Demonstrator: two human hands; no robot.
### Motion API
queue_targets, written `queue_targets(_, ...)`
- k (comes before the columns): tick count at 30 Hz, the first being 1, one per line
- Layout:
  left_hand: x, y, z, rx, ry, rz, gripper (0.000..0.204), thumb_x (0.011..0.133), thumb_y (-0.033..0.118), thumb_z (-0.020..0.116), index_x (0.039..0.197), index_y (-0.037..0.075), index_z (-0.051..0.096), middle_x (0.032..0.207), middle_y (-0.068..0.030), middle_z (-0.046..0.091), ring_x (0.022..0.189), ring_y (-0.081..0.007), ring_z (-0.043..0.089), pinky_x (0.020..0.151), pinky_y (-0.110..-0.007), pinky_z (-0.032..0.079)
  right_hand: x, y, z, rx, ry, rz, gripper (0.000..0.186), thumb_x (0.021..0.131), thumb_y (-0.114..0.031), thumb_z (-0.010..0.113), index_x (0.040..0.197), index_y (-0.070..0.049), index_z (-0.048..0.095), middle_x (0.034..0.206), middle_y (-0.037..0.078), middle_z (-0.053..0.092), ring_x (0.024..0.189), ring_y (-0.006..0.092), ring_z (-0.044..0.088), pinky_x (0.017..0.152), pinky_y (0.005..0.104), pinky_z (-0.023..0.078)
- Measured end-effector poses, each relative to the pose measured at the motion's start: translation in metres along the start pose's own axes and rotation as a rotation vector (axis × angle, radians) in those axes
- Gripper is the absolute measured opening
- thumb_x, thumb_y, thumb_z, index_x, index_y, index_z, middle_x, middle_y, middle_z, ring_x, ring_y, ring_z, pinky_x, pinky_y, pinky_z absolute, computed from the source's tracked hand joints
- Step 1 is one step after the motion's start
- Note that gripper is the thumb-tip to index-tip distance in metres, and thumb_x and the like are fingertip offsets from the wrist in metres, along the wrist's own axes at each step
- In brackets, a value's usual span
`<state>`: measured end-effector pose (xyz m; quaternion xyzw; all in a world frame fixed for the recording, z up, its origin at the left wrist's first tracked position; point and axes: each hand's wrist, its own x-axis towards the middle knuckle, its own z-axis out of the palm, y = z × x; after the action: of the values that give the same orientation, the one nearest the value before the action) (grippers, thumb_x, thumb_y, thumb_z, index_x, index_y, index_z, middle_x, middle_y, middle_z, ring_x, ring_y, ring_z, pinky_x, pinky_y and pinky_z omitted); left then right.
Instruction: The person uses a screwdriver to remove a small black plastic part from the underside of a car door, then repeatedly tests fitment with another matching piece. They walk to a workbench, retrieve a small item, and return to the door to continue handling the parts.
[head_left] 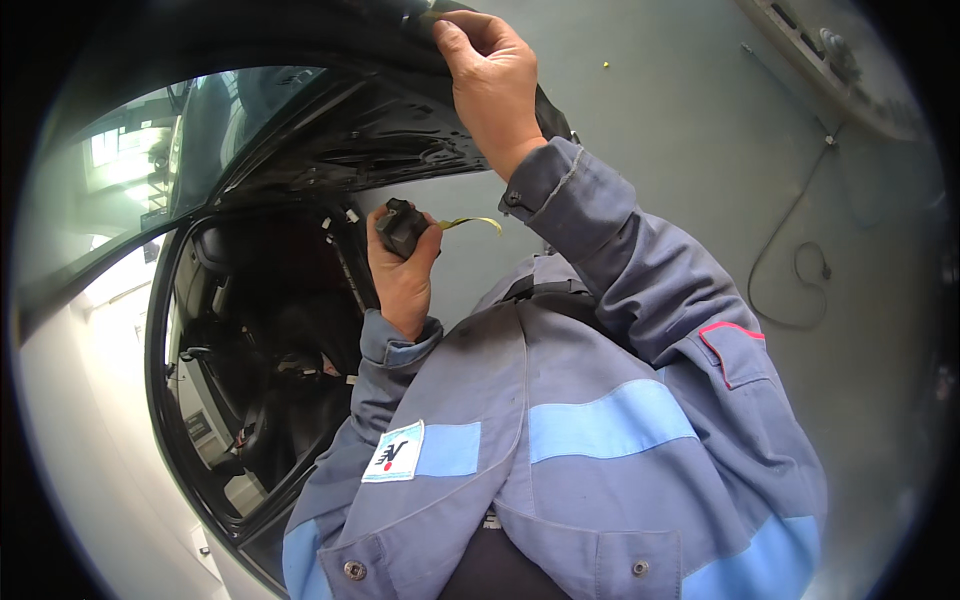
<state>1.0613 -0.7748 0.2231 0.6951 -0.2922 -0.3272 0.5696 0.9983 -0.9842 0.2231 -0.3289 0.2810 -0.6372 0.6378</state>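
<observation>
My left hand, at centre left, is closed on a small dark grey block-shaped object. A thin yellow strip hangs out to the right beside it. My right hand is raised at the top, fingers pinched at the edge of a raised black vehicle panel; what the fingertips hold is too small to make out. The panel has a pressed, open inner structure, and a tinted glass pane lies along its left side.
An open car body with a dark interior is at the left. A pale grey floor lies to the right, with a coiled cable, a small yellow speck and part of a light-coloured object at the upper right.
</observation>
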Motion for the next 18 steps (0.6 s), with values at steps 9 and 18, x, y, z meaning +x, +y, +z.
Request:
queue_targets(9, 0.011, 0.005, -0.010, 0.086, -0.062, 0.014, 0.044, 0.089, -0.005, 0.068, 0.126, 0.006, 0.049, 0.102, -0.0042, 0.063, 0.092, -0.0118, 0.058, 0.081, -0.026, 0.047, -0.003, 0.000, 0.015, 0.010, 0.039, -0.036, 0.023, 0.096, -0.014, 0.069, 0.110, 0.004, 0.067, 0.097, 0.009, 0.073, 0.086, 0.0129, 0.066, 0.080, 0.0273, 0.053)
queue_targets(18, 0.025, 0.002, -0.022, 0.094, -0.083, 0.027, 0.039, 0.088, -0.004, 0.070, 0.121, 0.005, 0.052, 0.099, -0.0033, 0.063, 0.088, -0.0109, 0.058, 0.079, -0.025, 0.047, -0.004, 0.000, 0.021, -0.052, 0.086, -0.066, 0.021, 0.095, -0.013, 0.068, 0.106, 0.004, 0.067, 0.092, 0.008, 0.072, 0.082, 0.0119, 0.065, 0.074, 0.0276, 0.053)
